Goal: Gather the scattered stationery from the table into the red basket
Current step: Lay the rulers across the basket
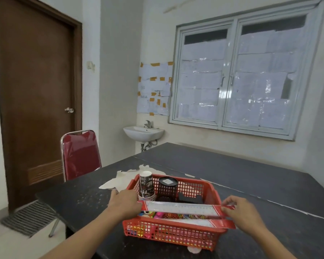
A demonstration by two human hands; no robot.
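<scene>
Nearest: front wall of the red basket (168,235), just below both hands, sitting on the desk (269,193).

Ruler (181,209), in a clear sleeve with red ends, is held over the near half of the basket, above the rim and not in it yet.
- Left hand (123,202): fingers curled over the ruler's left end, gripping it at the basket's left wall.
- Right hand (241,214): thumb and fingertips pinching the red tab at the other end.

Key relation: the long axis runs hand to hand, parallel to the basket's long side. The left end sits about over the left wall. The right end pokes out past the right rim, under the right hand. My read: held like this it looks too long to drop in flat. It needs one end dipped, or a turn toward the diagonal. The right hand is the one to steer, since the overhang is on its side.

Under the ruler: coloured clips and highlighters (157,214) on the basket floor.

Beyond the hands, in the far half: a paper cup stack (146,186) just past the left hand, and a black mesh pot (167,187) beside it.

I see no loose stationery on the desk past the basket, so this looks like the last item or close to it.
</scene>
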